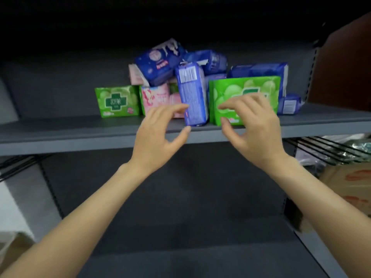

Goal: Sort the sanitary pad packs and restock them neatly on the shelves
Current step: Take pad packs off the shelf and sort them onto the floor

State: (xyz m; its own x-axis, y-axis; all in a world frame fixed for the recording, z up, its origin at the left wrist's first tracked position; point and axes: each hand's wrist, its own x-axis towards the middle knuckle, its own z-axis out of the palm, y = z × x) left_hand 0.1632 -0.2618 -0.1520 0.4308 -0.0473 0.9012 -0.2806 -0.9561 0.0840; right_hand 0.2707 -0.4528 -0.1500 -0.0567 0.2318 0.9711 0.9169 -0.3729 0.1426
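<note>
On the grey metal shelf (60,133), a small green pack (117,102) stands leftmost beside pink packs (155,97). The left hand (158,135), fingers spread and empty, nears an upright blue pack (193,95). The right hand (253,127), equally open, hovers before a large green pack (241,89).

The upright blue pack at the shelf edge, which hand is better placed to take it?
Probably left: the left hand already brackets the blue pack with finger and thumb, while the right hand fronts the large green pack.

Dim, soft picture: the upper recess is near black, both hands show motion blur, and edges bow from wide-angle distortion.
</note>
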